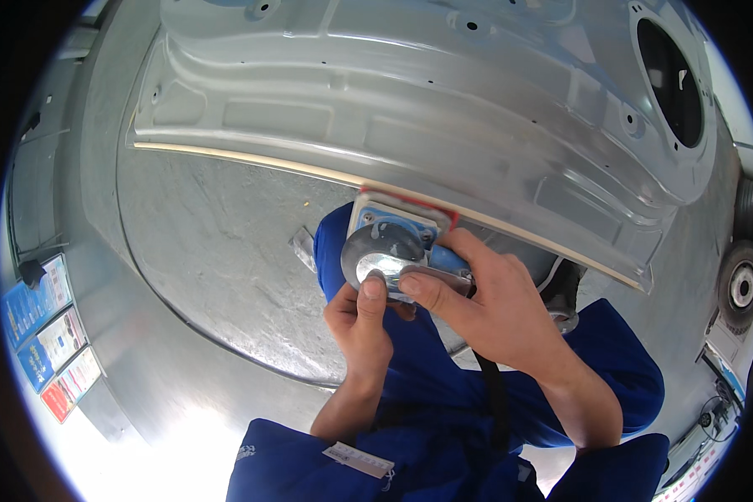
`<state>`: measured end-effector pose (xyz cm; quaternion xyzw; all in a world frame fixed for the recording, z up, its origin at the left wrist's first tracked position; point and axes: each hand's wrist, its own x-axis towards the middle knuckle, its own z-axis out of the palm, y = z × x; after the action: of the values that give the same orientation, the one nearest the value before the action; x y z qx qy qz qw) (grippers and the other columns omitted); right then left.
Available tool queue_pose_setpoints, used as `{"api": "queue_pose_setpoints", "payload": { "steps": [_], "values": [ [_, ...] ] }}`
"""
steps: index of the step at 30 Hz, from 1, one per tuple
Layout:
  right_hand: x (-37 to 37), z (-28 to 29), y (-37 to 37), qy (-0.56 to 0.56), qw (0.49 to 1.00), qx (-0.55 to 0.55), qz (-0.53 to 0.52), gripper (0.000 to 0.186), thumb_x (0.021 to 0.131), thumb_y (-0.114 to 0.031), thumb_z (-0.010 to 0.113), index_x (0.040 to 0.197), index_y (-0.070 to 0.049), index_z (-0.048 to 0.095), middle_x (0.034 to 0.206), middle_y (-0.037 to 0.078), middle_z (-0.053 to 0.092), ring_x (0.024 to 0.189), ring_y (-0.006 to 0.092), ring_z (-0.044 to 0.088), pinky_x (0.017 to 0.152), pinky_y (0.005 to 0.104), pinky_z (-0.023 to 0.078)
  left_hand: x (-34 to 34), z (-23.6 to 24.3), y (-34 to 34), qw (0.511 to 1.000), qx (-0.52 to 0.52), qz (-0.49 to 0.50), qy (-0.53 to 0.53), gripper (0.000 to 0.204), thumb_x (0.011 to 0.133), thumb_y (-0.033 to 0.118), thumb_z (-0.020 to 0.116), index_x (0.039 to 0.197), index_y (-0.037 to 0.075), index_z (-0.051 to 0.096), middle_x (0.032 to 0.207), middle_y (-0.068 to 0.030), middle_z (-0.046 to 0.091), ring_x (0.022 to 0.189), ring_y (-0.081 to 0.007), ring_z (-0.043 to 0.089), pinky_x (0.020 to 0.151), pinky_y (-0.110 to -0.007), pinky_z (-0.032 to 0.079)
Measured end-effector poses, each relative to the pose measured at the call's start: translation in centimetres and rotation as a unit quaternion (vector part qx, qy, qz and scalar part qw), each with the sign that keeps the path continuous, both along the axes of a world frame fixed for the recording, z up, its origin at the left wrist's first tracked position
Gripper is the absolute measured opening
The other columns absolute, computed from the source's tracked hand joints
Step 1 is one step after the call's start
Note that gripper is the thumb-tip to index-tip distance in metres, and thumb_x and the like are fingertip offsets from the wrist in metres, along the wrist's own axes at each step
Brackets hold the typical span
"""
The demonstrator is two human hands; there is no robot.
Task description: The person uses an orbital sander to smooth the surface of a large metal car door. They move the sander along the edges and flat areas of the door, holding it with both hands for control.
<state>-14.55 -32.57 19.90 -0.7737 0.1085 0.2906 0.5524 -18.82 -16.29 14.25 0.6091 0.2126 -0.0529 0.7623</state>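
A power sander (383, 244) with a dark grey rounded top, a silver patch and a blue body is between my two hands. Its rectangular pad, edged in red, points away from me and meets or nearly meets the lower edge of a grey car door panel (284, 125). My left hand (361, 326) is closed around the sander's near side, its thumb on the silver patch. My right hand (498, 301) grips the sander from the right, thumb across the top and fingers partly hidden behind it. A pale beige strip (251, 159) runs along the panel's lower edge.
Beneath the panel lies a grey floor (226, 251) with a curved dark line. My knees in blue trousers (619, 368) are close under the tool. Far right stands a wheel (738, 284); coloured posters (50, 335) are at the left. A black strap (492, 393) hangs below my right hand.
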Motion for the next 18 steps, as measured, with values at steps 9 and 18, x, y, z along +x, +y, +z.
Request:
{"api": "queue_pose_setpoints", "payload": {
  "steps": [9,18],
  "values": [
    [0.8,-0.1,1.8,-0.006,1.000,0.001,-0.002,0.053,0.088,-0.049,0.069,0.106,0.001,0.062,0.070,0.014,0.067,0.063,0.0230,0.067,0.060,0.0315,0.049,1.1,0.1,1.1,0.999,0.005,0.035,0.000,0.049,0.094,0.043,0.064,0.090,-0.006,0.065,0.071,-0.0105,0.067,0.057,-0.0157,0.061,0.054,-0.027,0.049],
    [1.6,-0.4,3.3,-0.042,0.999,0.007,0.022,0.059,0.093,-0.053,0.057,0.104,0.005,0.056,0.068,0.020,0.066,0.068,0.0398,0.068,0.062,0.0450,0.053,2.4,-0.2,2.3,0.997,0.006,0.074,-0.006,0.050,0.093,0.043,0.064,0.088,-0.007,0.063,0.073,-0.0102,0.065,0.057,-0.0158,0.059,0.052,-0.027,0.046]
  ]
}}
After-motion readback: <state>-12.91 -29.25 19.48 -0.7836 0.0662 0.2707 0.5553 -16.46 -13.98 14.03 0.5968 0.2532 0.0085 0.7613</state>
